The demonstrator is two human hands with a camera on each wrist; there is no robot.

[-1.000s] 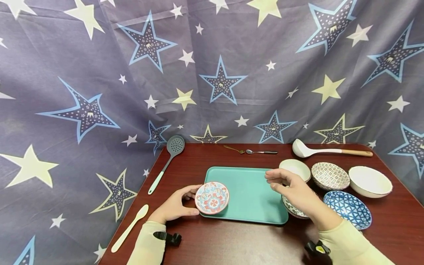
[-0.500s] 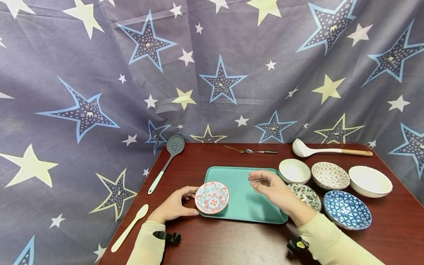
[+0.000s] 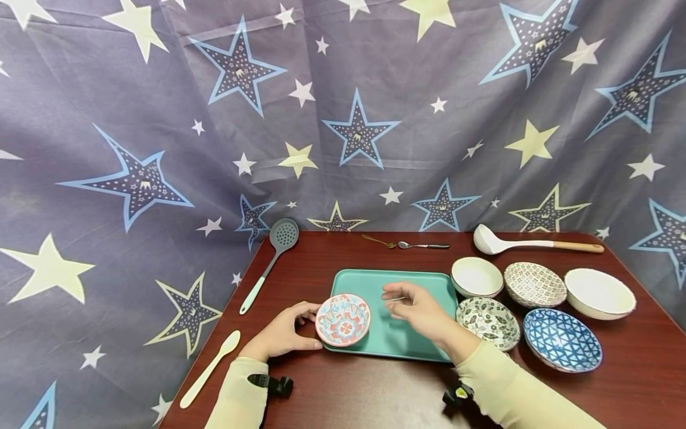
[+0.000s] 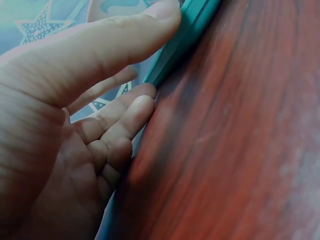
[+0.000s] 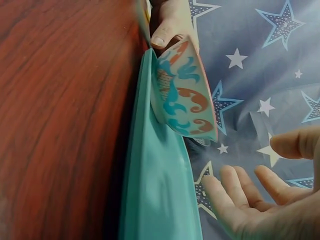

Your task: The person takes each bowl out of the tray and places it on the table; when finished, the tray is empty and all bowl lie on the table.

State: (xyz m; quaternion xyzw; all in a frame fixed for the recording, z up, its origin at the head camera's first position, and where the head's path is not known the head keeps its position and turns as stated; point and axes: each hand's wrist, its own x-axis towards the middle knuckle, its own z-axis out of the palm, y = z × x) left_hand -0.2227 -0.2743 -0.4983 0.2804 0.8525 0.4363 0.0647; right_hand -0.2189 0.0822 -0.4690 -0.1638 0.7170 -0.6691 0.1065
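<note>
A small bowl with a red and light-blue pattern sits on the left end of a teal tray. Beside its left side is my left hand, thumb and forefinger spread and touching or nearly touching the bowl. The left wrist view shows the other fingers relaxed by the tray's edge. My right hand hovers over the middle of the tray, holding nothing. Its fingers are loosely bent toward the bowl, with a gap between, in the right wrist view.
Right of the tray stand a cream bowl, a leaf-patterned bowl, a brown-patterned bowl, a blue bowl and a white bowl. A ladle, small spoons, a skimmer and a pale spoon lie around.
My right hand has moved left from beside the leaf-patterned bowl to above the tray, uncovering that bowl. The left hand and the red and blue bowl have stayed in place.
</note>
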